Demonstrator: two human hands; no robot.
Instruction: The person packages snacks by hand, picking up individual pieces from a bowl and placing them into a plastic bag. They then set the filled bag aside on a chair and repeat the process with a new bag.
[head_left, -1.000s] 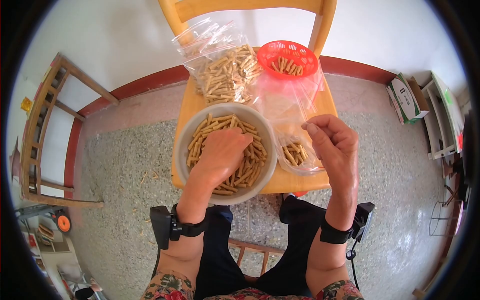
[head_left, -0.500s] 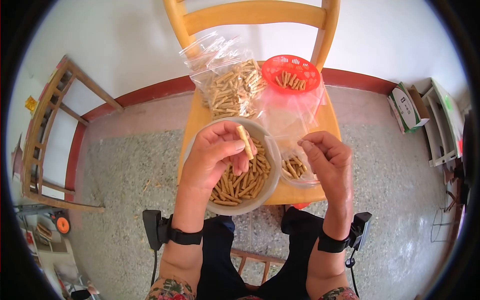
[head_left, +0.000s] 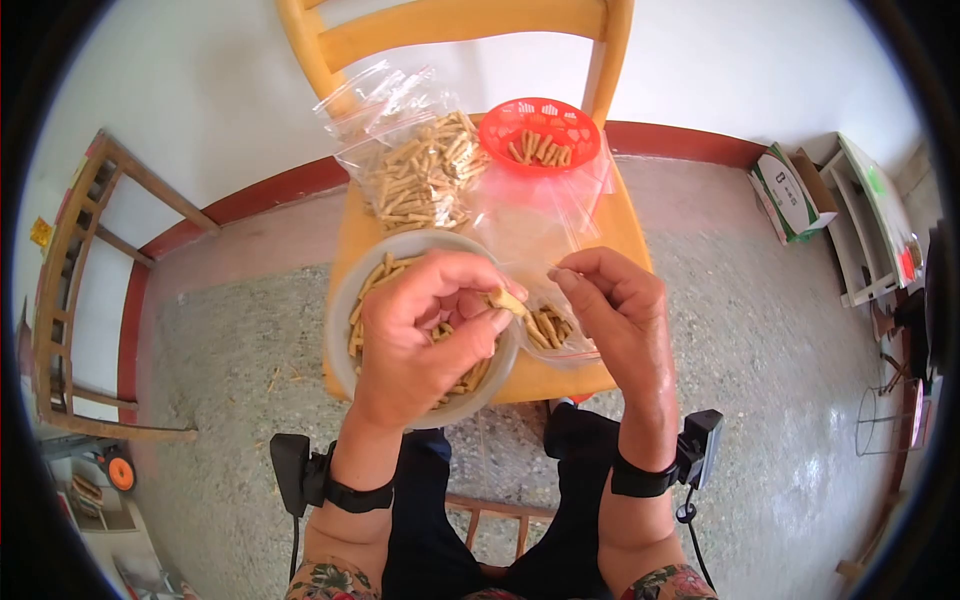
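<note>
Between thumb and index finger, my left hand [head_left: 425, 335] pinches a short tan stick [head_left: 508, 302] over the right rim of the grey bowl [head_left: 342, 345], which holds many similar sticks. My right hand [head_left: 622, 315] is closed at the upper edge of a clear plastic bag [head_left: 570, 350] with several sticks at its bottom. The held stick points toward this bag. Behind the bowl lie filled clear bags [head_left: 425, 175] of sticks. A red basket [head_left: 540, 108] with several sticks stands on flat clear bags [head_left: 520, 215].
Everything rests on a wooden chair [head_left: 625, 235] with its backrest at the far side. A wooden frame [head_left: 60, 290] leans at the left wall. A carton [head_left: 790, 195] and a white shelf [head_left: 850, 250] stand at the right.
My left hand has moved right and slightly down relative to the bowl, bringing the stick near the open bag. The whole view has shifted a little.
</note>
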